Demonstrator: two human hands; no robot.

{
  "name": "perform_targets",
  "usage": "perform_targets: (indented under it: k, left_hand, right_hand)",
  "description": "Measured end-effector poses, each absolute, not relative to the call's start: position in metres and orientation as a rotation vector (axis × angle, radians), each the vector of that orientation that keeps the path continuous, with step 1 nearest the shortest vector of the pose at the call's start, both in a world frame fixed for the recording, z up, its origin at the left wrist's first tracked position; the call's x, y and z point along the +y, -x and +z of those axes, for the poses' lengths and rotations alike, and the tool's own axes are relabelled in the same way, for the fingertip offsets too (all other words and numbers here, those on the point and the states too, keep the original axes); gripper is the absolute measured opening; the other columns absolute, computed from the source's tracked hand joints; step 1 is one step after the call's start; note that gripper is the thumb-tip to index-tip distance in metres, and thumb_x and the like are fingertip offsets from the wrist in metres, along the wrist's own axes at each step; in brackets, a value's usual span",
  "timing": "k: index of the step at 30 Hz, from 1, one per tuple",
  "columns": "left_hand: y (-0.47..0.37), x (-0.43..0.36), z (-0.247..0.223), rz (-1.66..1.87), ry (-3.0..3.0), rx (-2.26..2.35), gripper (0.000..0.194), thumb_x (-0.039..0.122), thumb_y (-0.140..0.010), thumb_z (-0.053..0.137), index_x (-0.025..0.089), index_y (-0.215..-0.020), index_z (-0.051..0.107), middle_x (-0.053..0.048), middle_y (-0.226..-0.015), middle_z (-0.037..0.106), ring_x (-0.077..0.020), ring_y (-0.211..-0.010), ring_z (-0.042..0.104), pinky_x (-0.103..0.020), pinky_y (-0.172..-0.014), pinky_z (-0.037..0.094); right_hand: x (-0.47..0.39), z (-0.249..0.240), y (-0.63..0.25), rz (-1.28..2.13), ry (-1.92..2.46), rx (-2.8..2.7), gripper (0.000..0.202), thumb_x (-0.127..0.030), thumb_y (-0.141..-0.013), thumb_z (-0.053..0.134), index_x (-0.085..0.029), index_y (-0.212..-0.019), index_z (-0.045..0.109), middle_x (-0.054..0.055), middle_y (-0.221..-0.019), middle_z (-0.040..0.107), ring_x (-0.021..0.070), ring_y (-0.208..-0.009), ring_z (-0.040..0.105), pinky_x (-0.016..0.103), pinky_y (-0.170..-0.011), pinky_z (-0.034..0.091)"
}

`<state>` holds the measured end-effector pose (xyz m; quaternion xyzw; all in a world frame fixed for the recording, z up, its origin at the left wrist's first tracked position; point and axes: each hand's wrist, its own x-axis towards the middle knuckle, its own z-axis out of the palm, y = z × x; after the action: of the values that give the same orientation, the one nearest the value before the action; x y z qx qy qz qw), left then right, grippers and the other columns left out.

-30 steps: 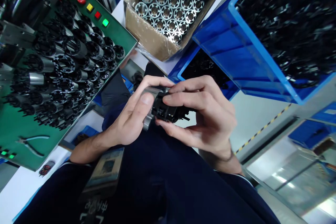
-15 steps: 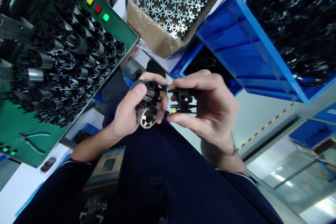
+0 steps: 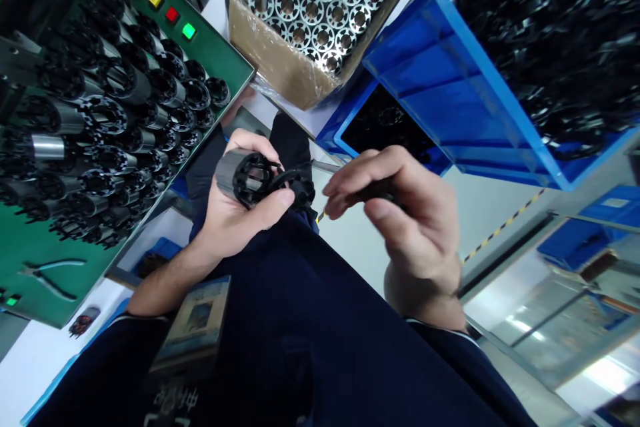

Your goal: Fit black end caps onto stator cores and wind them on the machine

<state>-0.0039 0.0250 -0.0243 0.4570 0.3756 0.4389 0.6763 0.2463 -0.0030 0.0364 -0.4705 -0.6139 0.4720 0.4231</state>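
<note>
In the middle of the head view my left hand point(image 3: 237, 213) is closed around a slotted metal motor core point(image 3: 231, 172), whose near end carries a black plastic ring. A black pronged plastic piece point(image 3: 301, 192) sits at the tips of the same hand, between thumb and core. To the right, apart from it, my right hand point(image 3: 410, 207) is raised with its fingers curled toward the thumb. Something dark shows in the hollow of that hand, too shaded to name.
Many cores with black ends stand on the green machine table point(image 3: 45, 280) at left, beside pliers point(image 3: 53, 273) and lit buttons. A cardboard box point(image 3: 280, 67) of bare cores is at top. Blue bins point(image 3: 415, 107) of black parts stand at right.
The metal core has turned in my left hand, so its ringed end faces right. A black plastic piece now sits at the left fingertips; the right fingers have curled away from it.
</note>
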Motion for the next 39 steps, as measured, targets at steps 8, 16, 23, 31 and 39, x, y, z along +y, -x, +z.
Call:
perform_targets:
  k: [8,16,23,31,39]
  left_hand:
    - [0.0,0.028,-0.012,1.039,-1.02,0.652,0.054,0.05,-0.096,0.107,0.031,-0.121,0.064,0.001,-0.095,0.07,-0.0171,-0.075,0.066,-0.038,-0.072,0.058]
    - [-0.009,0.031,0.011,1.027,-0.686,0.835,0.072,0.094,-0.095,0.092,0.026,-0.113,0.074,-0.008,-0.118,0.071,-0.0229,-0.094,0.068,-0.042,-0.086,0.061]
    - [-0.028,0.033,0.005,1.179,-0.551,0.982,0.069,0.096,-0.111,0.065,0.027,-0.112,0.075,-0.007,-0.101,0.066,-0.0221,-0.08,0.064,-0.04,-0.075,0.06]
    - [-0.023,0.034,0.009,1.062,-0.434,0.926,0.06,0.084,-0.088,0.094,0.031,-0.109,0.075,-0.005,-0.093,0.062,-0.0218,-0.075,0.058,-0.038,-0.06,0.055]
    - [-0.022,0.031,0.006,1.02,-0.52,0.926,0.068,0.098,-0.099,0.077,0.032,-0.113,0.076,-0.006,-0.1,0.062,-0.0231,-0.084,0.063,-0.042,-0.075,0.065]
  right_hand:
    - [-0.008,0.009,-0.219,1.357,1.052,-1.297,0.024,-0.048,-0.109,0.096,-0.025,-0.113,0.092,0.0,-0.094,0.079,0.0156,-0.074,0.072,0.032,-0.072,0.065]
    - [-0.022,0.037,-0.219,1.123,1.089,-1.503,0.019,-0.045,-0.11,0.095,-0.029,-0.114,0.085,0.014,-0.153,0.087,0.0338,-0.123,0.09,0.053,-0.1,0.079]
    - [-0.027,0.021,-0.193,0.859,1.208,-1.59,0.038,-0.034,-0.101,0.106,-0.033,-0.134,0.086,0.009,-0.134,0.092,0.0301,-0.11,0.09,0.046,-0.093,0.079]
    - [-0.033,0.002,-0.187,0.885,1.251,-1.501,0.057,-0.039,-0.096,0.11,-0.042,-0.149,0.089,0.007,-0.122,0.087,0.029,-0.093,0.081,0.052,-0.084,0.079]
    - [-0.03,-0.006,-0.184,0.751,1.172,-1.516,0.053,-0.043,-0.099,0.108,-0.043,-0.149,0.091,0.005,-0.122,0.087,0.0266,-0.1,0.085,0.045,-0.084,0.08]
